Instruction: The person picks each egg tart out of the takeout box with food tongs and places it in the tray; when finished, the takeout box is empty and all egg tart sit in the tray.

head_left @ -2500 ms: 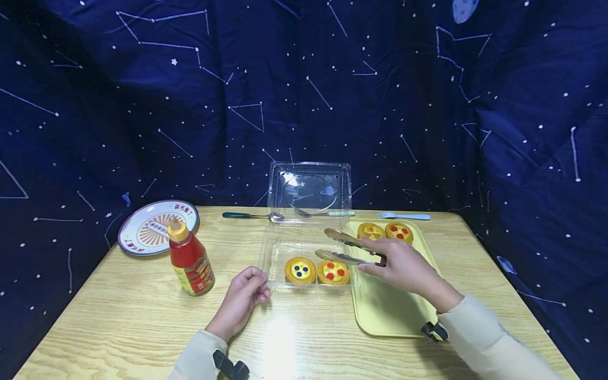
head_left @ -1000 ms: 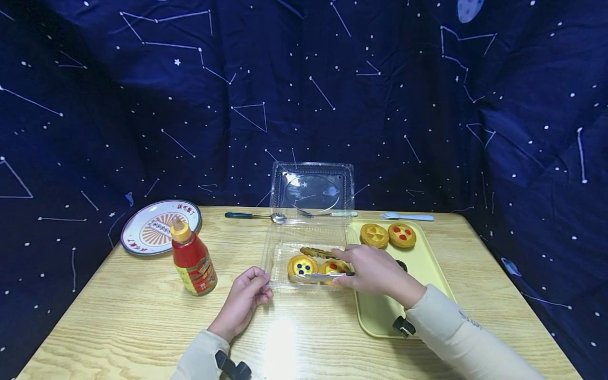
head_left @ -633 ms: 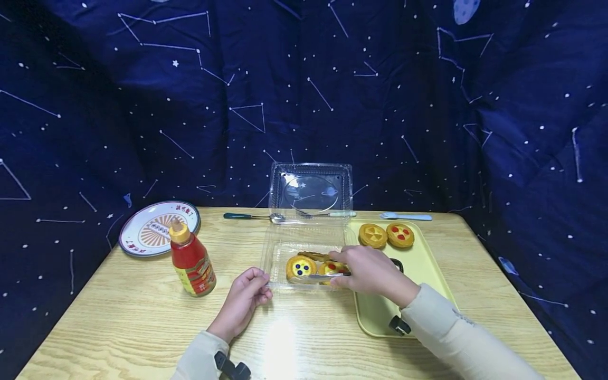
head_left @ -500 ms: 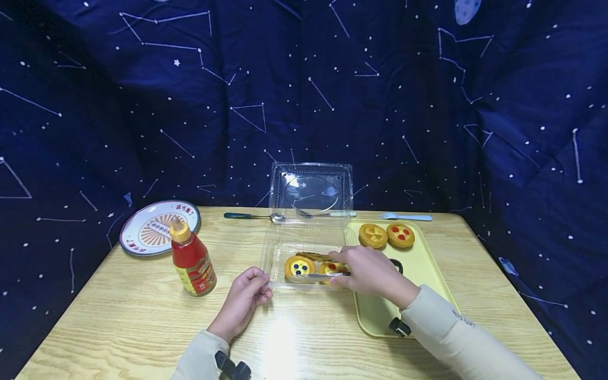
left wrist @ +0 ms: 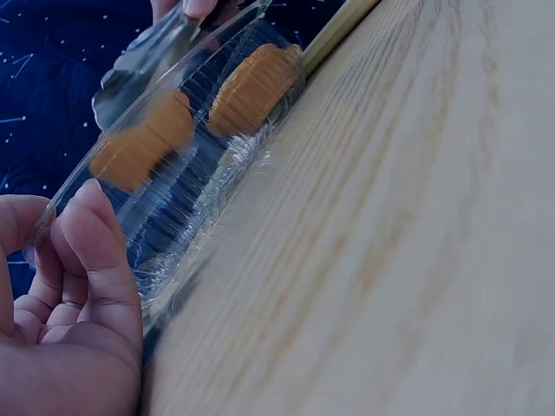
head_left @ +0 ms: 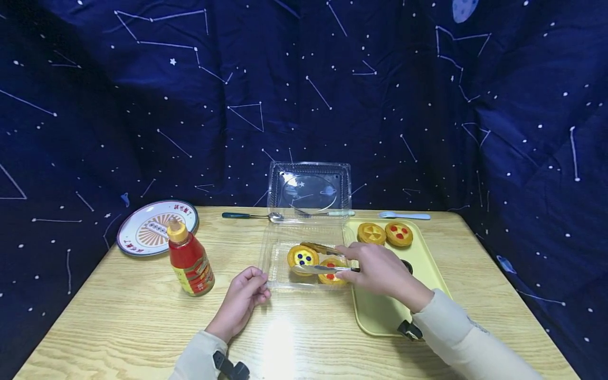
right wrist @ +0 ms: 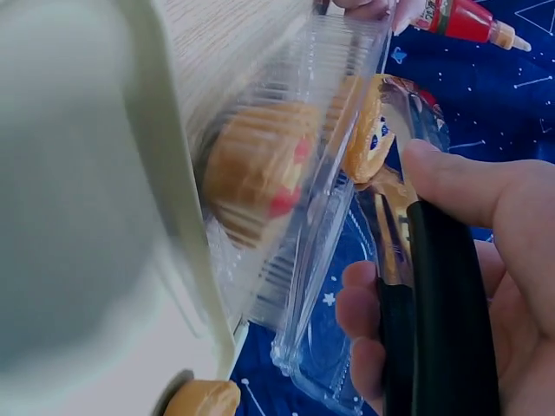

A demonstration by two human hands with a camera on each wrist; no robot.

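Observation:
My right hand [head_left: 380,266] grips the black-handled metal tongs [right wrist: 447,303]. Between the tongs' tips is an egg tart with blue dots [head_left: 303,257], tilted and raised off the bottom of the clear plastic box [head_left: 277,245]. A second tart, with red pieces [head_left: 332,272], sits in the box's front right part, partly behind the tongs. With thumb and fingers, my left hand [head_left: 243,295] pinches the box's front left rim; the left wrist view shows those fingers [left wrist: 95,251] close up. The box's lid [head_left: 310,190] stands raised at the back.
On the right, a yellow tray [head_left: 380,316] bears a plain tart [head_left: 371,234] and a red-topped tart [head_left: 399,234]. A red sauce bottle [head_left: 191,264] and a plate [head_left: 133,232] stand left. Along the back lie a spoon [head_left: 242,215] and a blue fork [head_left: 408,216].
My right hand brought the tongs down around the blue-dotted tart, and the tart has now risen and tilted between them. My left hand keeps its hold on the box rim.

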